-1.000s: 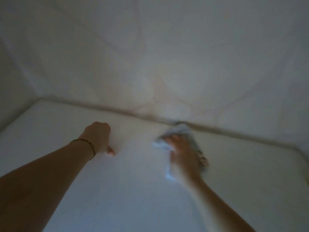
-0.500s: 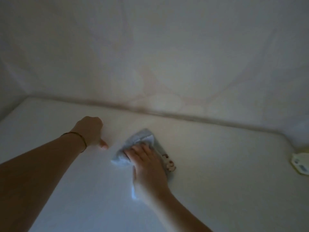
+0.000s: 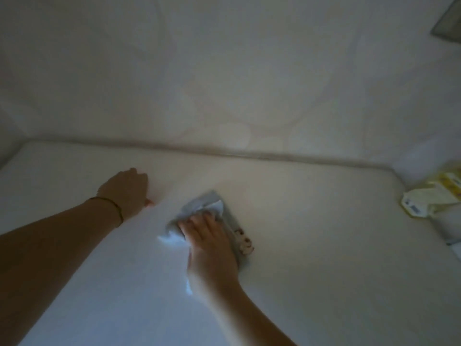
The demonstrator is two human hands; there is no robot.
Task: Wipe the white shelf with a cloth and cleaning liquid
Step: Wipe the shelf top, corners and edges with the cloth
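Note:
The white shelf point(image 3: 311, 245) fills the lower part of the view, dimly lit. A pale grey-white cloth point(image 3: 207, 208) with a small brown print lies crumpled on it near the middle. My right hand point(image 3: 209, 240) presses flat on the cloth, fingers spread over it and pointing away from me. My left hand point(image 3: 127, 191) rests on the shelf to the left of the cloth, curled into a loose fist with the thumb touching the surface, holding nothing. A thin dark band circles the left wrist. No cleaning liquid bottle is in view.
The white back wall point(image 3: 224, 83) meets the shelf along a seam. A yellow-and-white packet point(image 3: 429, 198) lies at the shelf's right end. A grey object point(image 3: 449, 23) shows in the top right corner.
My right hand has slid the cloth from near the back seam leftward and toward me, close to the left hand. The left hand has stayed put. The view has shifted right, revealing the packet.

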